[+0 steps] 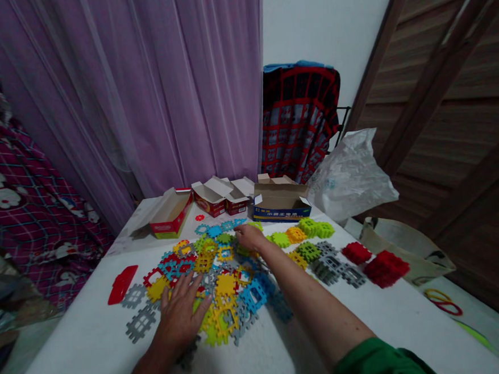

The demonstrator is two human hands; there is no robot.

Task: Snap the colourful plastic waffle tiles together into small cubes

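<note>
I see one big bench (89,335) with a white top, and in its middle lies one wide, messy pile (225,284) of toy pieces, blue, yellow, green, red and grey. They lie over each other, so I can't count them all. I think the step now is reaching into this pile, and the next move calls for a light pinch, as the notched edges could snag. I have two hands here. My left hand (181,308) is spread out over the near left side of the pile, with nothing gripped. My right hand (248,238) reaches to the far side with its fingers bent, and I can't tell if it has a piece. One plastic bag (351,174) sits at the right. Along the back I count four open boxes: one red and green box (167,228), two small red boxes (212,206), and one blue box (281,212), with maybe more card behind that. On the right are two red stacks (386,268). On the left I see one long red piece (122,285) and two grey pieces (133,296). One tiny red piece (199,218) lies past the pile.
</note>
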